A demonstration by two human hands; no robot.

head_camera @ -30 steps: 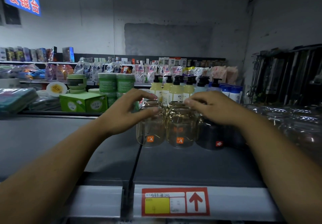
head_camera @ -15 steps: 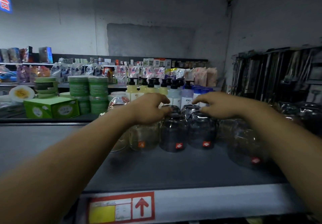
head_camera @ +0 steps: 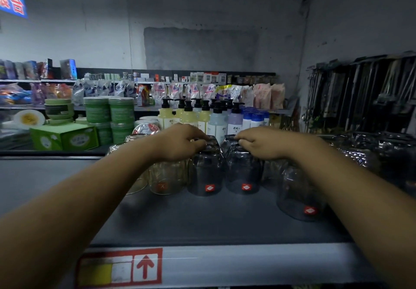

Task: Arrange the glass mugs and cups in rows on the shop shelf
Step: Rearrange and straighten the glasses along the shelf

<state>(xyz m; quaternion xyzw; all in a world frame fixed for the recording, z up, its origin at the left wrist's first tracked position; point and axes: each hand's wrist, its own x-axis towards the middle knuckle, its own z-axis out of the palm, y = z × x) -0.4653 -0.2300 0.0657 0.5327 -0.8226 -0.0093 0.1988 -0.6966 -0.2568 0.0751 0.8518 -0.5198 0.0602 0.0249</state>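
- Head view: the left hand [head_camera: 180, 143] reaches over the grey shelf [head_camera: 202, 219], its fingers curled down over the top of the left dark cup [head_camera: 206, 174] and gripping it.
- The right hand [head_camera: 263, 142] does the same on the right dark cup [head_camera: 244, 171], fingers bent over its top edge and holding it.
- The two dark cups stand side by side at mid-shelf, just beside each other, each with a small red label low on its front.
- A clear cup [head_camera: 165, 177] with an orange label stands immediately left of the left dark cup, partly under the left wrist.
- A third dark cup [head_camera: 299, 198] stands apart to the right and nearer the shelf's front edge, below the right forearm.
- Wrapped glassware [head_camera: 371, 151] crowds the shelf's right end; detail cannot be made out.
- A price tag [head_camera: 121, 268] with a red arrow sits on the shelf's front rail.
- Behind the cups stand pump bottles [head_camera: 188, 116], green tubs [head_camera: 108, 113] and a green box [head_camera: 63, 137].
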